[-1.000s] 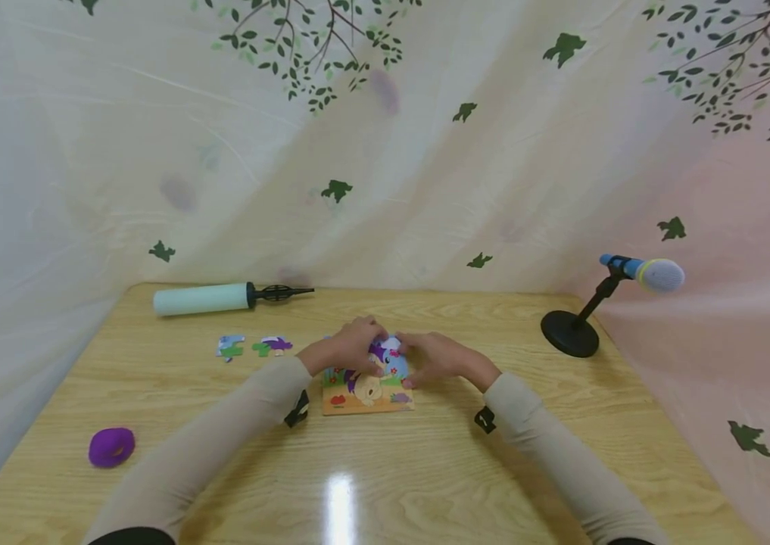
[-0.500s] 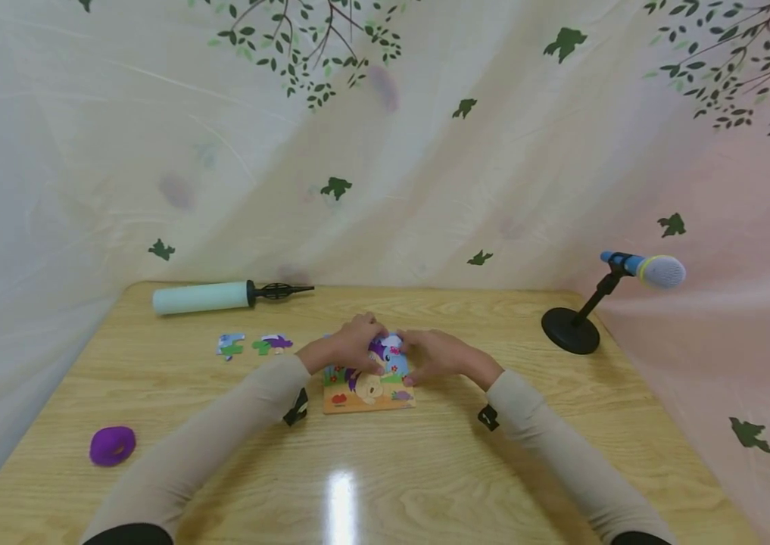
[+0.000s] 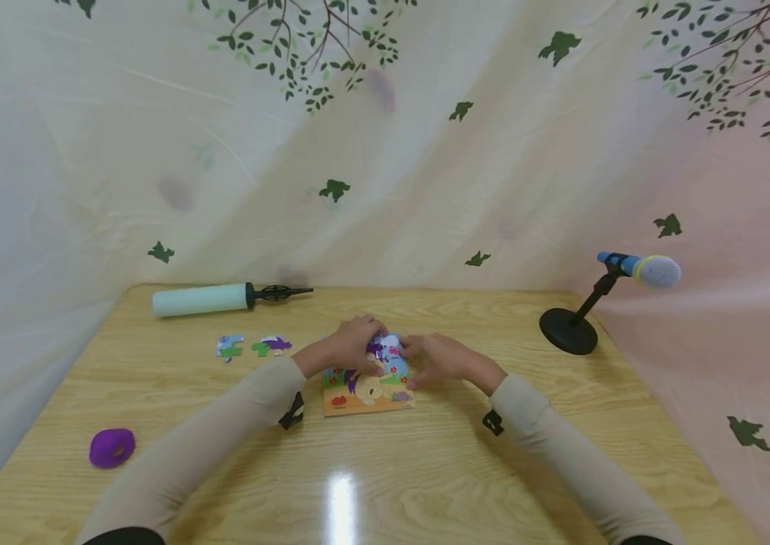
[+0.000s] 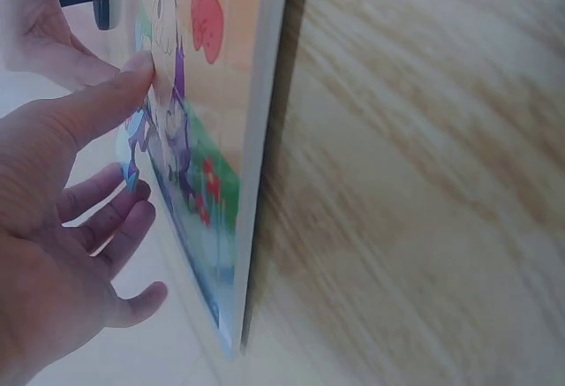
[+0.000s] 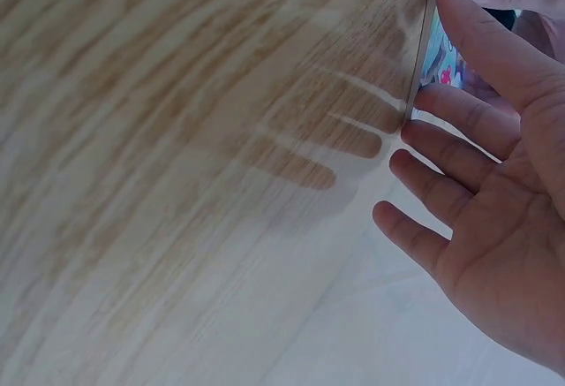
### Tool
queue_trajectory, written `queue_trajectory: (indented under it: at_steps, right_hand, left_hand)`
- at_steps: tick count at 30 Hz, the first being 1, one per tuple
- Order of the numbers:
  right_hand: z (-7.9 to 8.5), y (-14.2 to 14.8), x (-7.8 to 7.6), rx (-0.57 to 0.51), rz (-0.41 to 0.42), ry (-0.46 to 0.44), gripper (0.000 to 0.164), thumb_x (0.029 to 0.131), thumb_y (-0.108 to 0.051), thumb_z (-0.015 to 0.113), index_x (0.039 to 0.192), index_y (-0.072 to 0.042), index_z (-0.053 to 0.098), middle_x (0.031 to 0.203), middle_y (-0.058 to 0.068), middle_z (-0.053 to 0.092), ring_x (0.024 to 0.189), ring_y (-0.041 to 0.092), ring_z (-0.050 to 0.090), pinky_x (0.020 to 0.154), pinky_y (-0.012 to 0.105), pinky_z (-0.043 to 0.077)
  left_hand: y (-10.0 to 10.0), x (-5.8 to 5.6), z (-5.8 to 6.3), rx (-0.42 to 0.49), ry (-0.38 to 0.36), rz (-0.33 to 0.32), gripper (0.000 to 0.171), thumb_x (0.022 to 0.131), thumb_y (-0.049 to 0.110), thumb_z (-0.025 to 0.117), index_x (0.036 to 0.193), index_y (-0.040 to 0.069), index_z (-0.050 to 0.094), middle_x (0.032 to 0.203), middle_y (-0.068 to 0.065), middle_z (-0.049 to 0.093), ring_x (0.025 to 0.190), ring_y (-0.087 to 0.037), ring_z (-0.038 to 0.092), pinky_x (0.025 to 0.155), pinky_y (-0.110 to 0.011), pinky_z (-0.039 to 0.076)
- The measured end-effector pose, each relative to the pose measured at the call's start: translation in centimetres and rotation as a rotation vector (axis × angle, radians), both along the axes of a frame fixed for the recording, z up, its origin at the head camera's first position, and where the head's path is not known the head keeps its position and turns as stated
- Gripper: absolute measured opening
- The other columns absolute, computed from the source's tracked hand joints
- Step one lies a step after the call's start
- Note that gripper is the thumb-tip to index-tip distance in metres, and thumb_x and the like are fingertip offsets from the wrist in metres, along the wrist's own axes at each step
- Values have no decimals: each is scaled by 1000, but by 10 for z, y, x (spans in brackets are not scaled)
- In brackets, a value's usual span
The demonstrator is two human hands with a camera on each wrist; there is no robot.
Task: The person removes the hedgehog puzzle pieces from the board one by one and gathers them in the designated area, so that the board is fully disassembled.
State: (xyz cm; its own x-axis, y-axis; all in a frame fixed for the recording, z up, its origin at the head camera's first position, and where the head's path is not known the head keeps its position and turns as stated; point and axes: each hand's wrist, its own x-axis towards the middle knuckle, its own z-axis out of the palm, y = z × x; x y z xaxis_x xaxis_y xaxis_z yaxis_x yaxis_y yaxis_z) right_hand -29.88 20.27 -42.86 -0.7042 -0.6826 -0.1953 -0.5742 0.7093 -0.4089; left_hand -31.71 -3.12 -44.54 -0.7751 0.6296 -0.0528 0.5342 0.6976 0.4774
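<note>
A cartoon jigsaw puzzle (image 3: 367,401) in a flat board lies on the table, its orange front edge toward me. My left hand (image 3: 353,347) arches over its left part. In the left wrist view the thumb (image 4: 115,94) reaches the picture, and a blue-and-purple puzzle piece (image 4: 134,143) stands tilted between thumb and fingers. At the board's right edge is my right hand (image 3: 442,357), its thumb (image 5: 477,33) and index fingertip close against that edge, its other fingers extended and spread. The left hand hides the puzzle's upper left.
Two loose puzzle pieces, one light blue and green (image 3: 229,347) and one purple and green (image 3: 272,346), lie left of the board. Behind them is a pale blue hand pump (image 3: 201,300). A purple ring-like object (image 3: 112,447) lies front left; a blue microphone (image 3: 637,267) stands back right.
The left hand stays over the puzzle with little visible motion. The right hand's thumb has shifted slightly right, off the picture toward the board's edge.
</note>
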Motion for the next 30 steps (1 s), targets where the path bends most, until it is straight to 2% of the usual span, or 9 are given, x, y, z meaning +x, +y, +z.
queue_trajectory:
  at_steps: [4,8,15,22,30]
  right_hand:
    - [1,0,1,6,4,-3,63,86,-31,82,137,1,61,158,19,42,147,39,40,119,53,35]
    - [1,-1,1,19,3,-3,63,86,-31,82,138,0,61,159,19,41,147,38,41,118,53,36]
    - [-3,-2,0,18,-2,-10,63,87,-30,82,138,-1,61,159,17,40,147,37,40,118,51,37]
    - [-2,-2,0,20,12,3,64,87,-30,82,139,-1,60,159,19,41,147,37,40,117,51,38]
    - [-2,-2,0,16,2,-9,64,87,-30,81,139,0,59,159,19,39,147,38,40,118,53,37]
  left_hand:
    - [1,0,0,-13,73,-14,64,82,33,86,134,7,59,132,-11,59,127,-31,52,115,-59,30]
    - [3,0,3,-30,132,-24,59,83,31,85,132,8,62,131,-11,62,128,-32,53,116,-60,29]
    - [5,-1,4,-24,162,-29,49,86,27,83,128,8,66,128,-10,64,124,-32,56,116,-61,29]
    - [4,-1,2,-35,201,-30,47,87,28,82,126,7,66,126,-11,65,122,-32,57,115,-59,31]
    - [4,2,-2,-44,234,-24,45,89,28,80,126,8,65,124,-11,59,120,-31,51,112,-57,35]
